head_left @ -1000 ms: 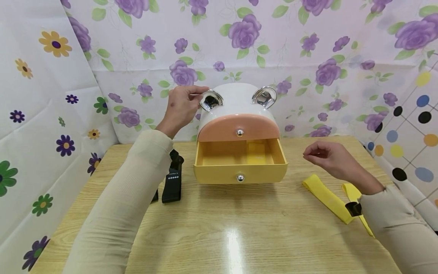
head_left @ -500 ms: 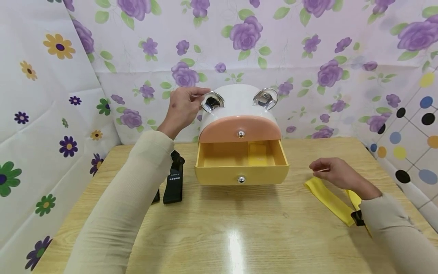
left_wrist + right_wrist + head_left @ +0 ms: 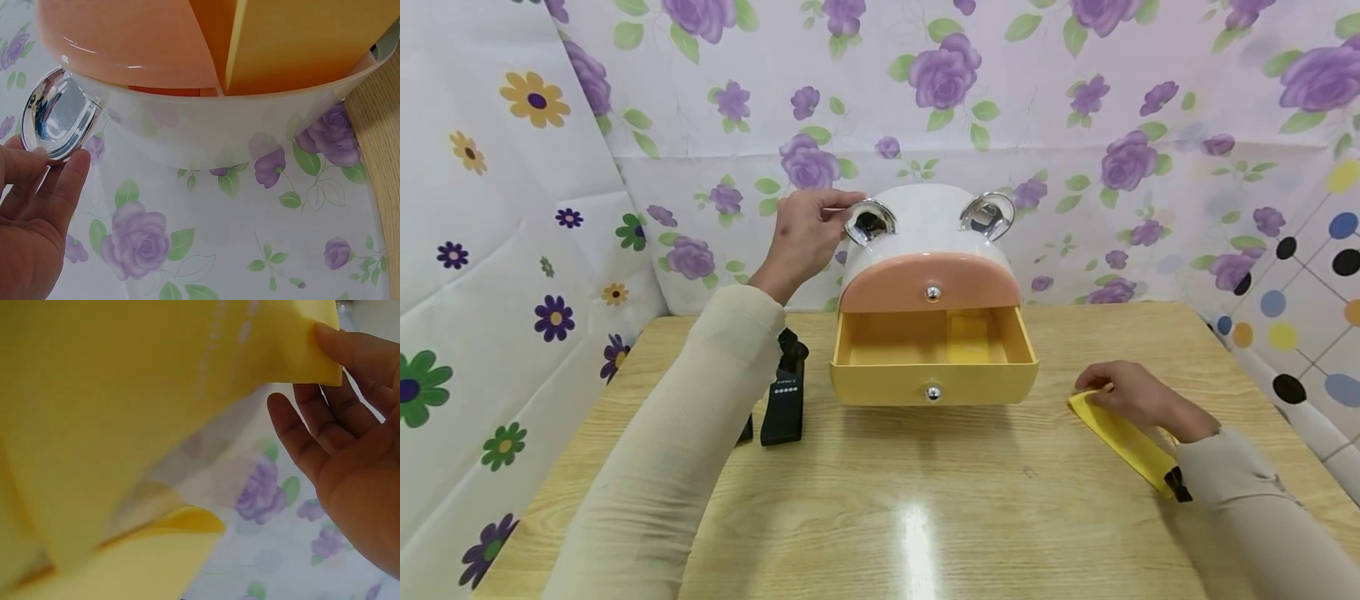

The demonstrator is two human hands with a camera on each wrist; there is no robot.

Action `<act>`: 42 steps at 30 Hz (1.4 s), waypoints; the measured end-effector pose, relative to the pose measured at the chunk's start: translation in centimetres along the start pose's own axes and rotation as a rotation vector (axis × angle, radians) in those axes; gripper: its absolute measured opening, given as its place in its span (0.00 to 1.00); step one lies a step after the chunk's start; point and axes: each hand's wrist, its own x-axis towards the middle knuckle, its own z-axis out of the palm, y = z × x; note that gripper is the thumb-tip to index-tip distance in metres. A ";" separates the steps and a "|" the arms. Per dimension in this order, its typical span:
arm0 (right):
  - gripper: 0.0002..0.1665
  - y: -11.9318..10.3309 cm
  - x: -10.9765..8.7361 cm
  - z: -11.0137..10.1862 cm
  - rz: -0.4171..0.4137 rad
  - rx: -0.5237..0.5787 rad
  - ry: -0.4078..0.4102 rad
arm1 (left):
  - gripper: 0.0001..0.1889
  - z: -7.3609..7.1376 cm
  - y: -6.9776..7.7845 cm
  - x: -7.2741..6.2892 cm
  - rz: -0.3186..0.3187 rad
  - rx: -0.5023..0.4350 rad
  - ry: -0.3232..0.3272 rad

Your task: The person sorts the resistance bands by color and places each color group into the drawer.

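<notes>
While the left hand point(image 3: 805, 233) is pinching a silver ear point(image 3: 874, 222), the right hand point(image 3: 1131, 392) is pinching the yellow strap point(image 3: 1123, 442), right of the box point(image 3: 928, 221). Only the right wrist view is showing the strap's pale print point(image 3: 245, 331).

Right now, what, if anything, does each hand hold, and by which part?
Left hand: the drawer box, by the rim of a silver ear. Right hand: the yellow strap, pinched at one end.
</notes>
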 end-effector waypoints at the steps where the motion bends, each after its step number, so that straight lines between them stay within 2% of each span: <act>1: 0.08 -0.3 0.0 -0.2 0.001 -0.006 0.010 | 0.15 0.0 0.0 0.0 0.000 0.003 0.000; 10: 0.11 -3.4 -0.5 -4.3 0.036 0.064 0.164 | 0.15 0.0 0.0 0.0 0.003 0.007 -0.006; 19: 0.12 -5.8 -0.7 -7.3 -0.014 0.087 0.289 | 0.15 -0.1 0.0 0.1 0.013 0.015 -0.004; 28: 0.10 -9.0 -0.2 -9.7 -0.027 0.078 0.405 | 0.15 -0.1 0.0 0.1 0.006 0.012 -0.005; 42: 0.09 -12.7 0.2 -13.0 -0.079 0.077 0.444 | 0.15 0.0 0.1 0.0 0.008 0.007 -0.006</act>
